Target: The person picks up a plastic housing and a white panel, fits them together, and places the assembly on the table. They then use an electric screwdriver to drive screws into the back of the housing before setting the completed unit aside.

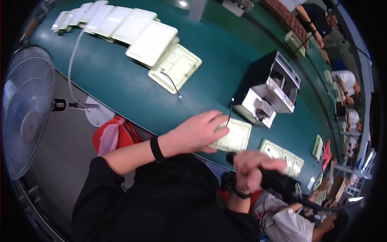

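My left hand grips the left edge of a cream plastic panel near the table's front edge, fingers over its top. A thin black cable with a small connector rises from beside those fingers. My right hand, slightly blurred, is closed around a black corded hand tool just in front of the panel. The tool's dark end points toward the panel's near side; its exact kind is hard to make out. More cream panels lie to the right.
An overlapping row of cream panels runs to the far left; an open one bears a black cable. A black-and-silver machine stands beyond the panel. A fan is at left, a red stool below the table. Co-workers sit at right.
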`<act>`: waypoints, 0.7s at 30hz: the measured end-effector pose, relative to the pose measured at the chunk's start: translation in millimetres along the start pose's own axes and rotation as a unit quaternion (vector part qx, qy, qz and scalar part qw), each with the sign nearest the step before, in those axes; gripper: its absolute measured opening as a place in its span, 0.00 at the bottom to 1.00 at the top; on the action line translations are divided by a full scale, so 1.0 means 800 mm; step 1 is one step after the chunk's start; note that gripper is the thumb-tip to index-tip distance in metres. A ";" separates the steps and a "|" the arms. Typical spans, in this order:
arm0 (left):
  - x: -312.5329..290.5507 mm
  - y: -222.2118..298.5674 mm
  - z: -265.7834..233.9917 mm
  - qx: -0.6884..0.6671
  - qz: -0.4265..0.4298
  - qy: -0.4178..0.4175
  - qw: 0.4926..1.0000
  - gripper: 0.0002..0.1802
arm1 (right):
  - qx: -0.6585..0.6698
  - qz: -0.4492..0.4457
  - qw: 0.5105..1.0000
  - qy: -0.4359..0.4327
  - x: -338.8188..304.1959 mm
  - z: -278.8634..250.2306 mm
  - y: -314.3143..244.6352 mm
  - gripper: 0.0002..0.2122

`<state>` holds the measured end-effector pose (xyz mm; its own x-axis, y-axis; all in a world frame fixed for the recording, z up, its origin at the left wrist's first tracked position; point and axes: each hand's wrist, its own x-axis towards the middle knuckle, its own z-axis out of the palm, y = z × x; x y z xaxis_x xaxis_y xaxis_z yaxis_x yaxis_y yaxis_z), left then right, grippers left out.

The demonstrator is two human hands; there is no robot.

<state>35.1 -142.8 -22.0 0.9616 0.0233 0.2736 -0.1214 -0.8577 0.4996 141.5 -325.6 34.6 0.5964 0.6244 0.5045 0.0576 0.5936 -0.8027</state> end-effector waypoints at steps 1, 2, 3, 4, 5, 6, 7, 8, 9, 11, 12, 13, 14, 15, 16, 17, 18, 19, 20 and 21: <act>-0.006 0.008 -0.001 0.046 0.008 0.006 0.999 0.37 | 0.033 -0.014 0.999 0.015 -0.001 0.001 -0.016 0.19; -0.012 0.016 -0.001 0.092 0.016 0.011 0.996 0.35 | 0.062 -0.053 0.997 -0.001 0.005 -0.002 -0.031 0.19; -0.017 0.026 0.000 0.134 0.025 0.012 0.991 0.33 | 0.089 -0.090 0.992 -0.013 0.010 -0.005 -0.050 0.19; -0.028 0.026 -0.002 0.145 0.024 0.009 0.989 0.33 | 0.099 -0.095 0.990 -0.012 0.013 -0.007 -0.062 0.19; -0.045 0.021 -0.005 0.109 0.009 0.035 0.993 0.28 | 0.105 -0.116 0.988 0.006 0.015 -0.010 -0.072 0.16; -0.059 0.014 -0.013 0.075 -0.006 0.062 0.995 0.24 | 0.113 -0.138 0.984 0.024 0.015 -0.013 -0.074 0.14; -0.068 0.005 -0.020 0.046 -0.053 0.094 0.993 0.21 | 0.123 -0.145 0.981 0.026 0.013 -0.019 -0.073 0.14; -0.076 -0.005 -0.027 0.015 -0.099 0.128 0.987 0.19 | 0.117 -0.134 0.983 0.037 0.009 -0.024 -0.072 0.14; -0.083 -0.023 -0.028 -0.029 -0.154 0.211 0.965 0.21 | 0.110 -0.123 0.985 0.048 0.006 -0.030 -0.071 0.14; -0.079 -0.036 -0.044 -0.217 -0.298 0.344 0.864 0.25 | 0.104 -0.120 0.985 0.064 0.002 -0.040 -0.068 0.14; -0.069 -0.033 -0.059 -0.352 -0.381 0.382 0.765 0.28 | 0.109 -0.104 0.986 0.066 0.001 -0.045 -0.065 0.15; -0.063 -0.047 -0.071 -0.350 -0.375 0.377 0.771 0.28 | 0.114 -0.087 0.987 0.069 -0.003 -0.048 -0.065 0.15; -0.059 -0.066 -0.087 -0.367 -0.384 0.372 0.761 0.29 | 0.120 -0.067 0.988 0.071 -0.007 -0.050 -0.065 0.15; -0.059 -0.081 -0.098 -0.384 -0.393 0.366 0.751 0.30 | 0.121 -0.072 0.987 0.076 -0.011 -0.051 -0.065 0.15; -0.063 -0.092 -0.101 -0.382 -0.390 0.365 0.755 0.30 | 0.123 -0.069 0.987 0.079 -0.013 -0.053 -0.063 0.15; -0.069 -0.105 -0.102 -0.382 -0.397 0.351 0.757 0.29 | 0.124 -0.066 0.987 0.083 -0.014 -0.054 -0.061 0.16; -0.069 -0.113 -0.106 -0.382 -0.405 0.338 0.759 0.28 | 0.126 -0.063 0.986 0.087 -0.015 -0.056 -0.060 0.16; -0.069 -0.118 -0.107 -0.381 -0.413 0.324 0.761 0.27 | 0.129 -0.066 0.985 0.091 -0.014 -0.059 -0.059 0.16; -0.070 -0.121 -0.105 -0.377 -0.413 0.323 0.764 0.27 | 0.138 -0.062 0.985 0.079 -0.012 -0.062 -0.057 0.16; -0.066 -0.118 -0.102 -0.324 -0.425 0.310 0.786 0.27 | 0.141 -0.055 0.986 0.070 -0.014 -0.064 -0.059 0.16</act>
<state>-24.8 -21.4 -16.4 0.4822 0.8653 -0.1369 0.2072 0.0392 0.9775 173.4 -386.5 50.9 0.7053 0.4830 0.5188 -0.0849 0.7842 -0.6147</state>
